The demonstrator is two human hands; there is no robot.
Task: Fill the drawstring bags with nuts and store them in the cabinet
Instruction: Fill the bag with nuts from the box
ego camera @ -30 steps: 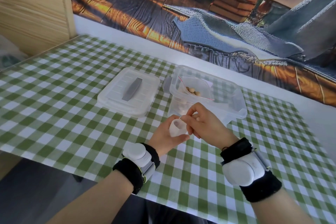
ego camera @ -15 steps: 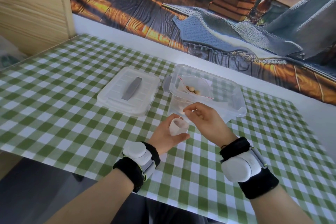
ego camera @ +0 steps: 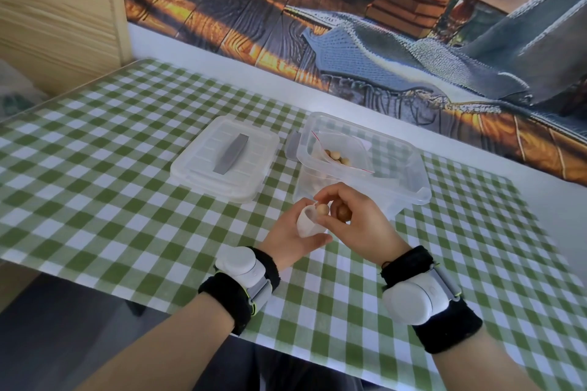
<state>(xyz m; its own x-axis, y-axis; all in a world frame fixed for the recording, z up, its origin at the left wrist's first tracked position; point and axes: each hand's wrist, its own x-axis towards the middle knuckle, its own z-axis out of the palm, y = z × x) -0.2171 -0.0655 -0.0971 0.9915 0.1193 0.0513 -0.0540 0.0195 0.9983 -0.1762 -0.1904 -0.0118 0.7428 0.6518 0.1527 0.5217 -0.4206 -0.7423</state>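
Two nuts (ego camera: 322,210) have now come up to the mouth of the white bag (ego camera: 306,227). Over the bench (ego camera: 95,200), the left hand (ego camera: 282,233) has its grip wrapped round the bag, at 6 o'clock from the clear box (ego camera: 416,165). The right hand (ego camera: 359,222) pinches the nuts in its grip. It is best to hold the mouth wide and drop them in one by one.
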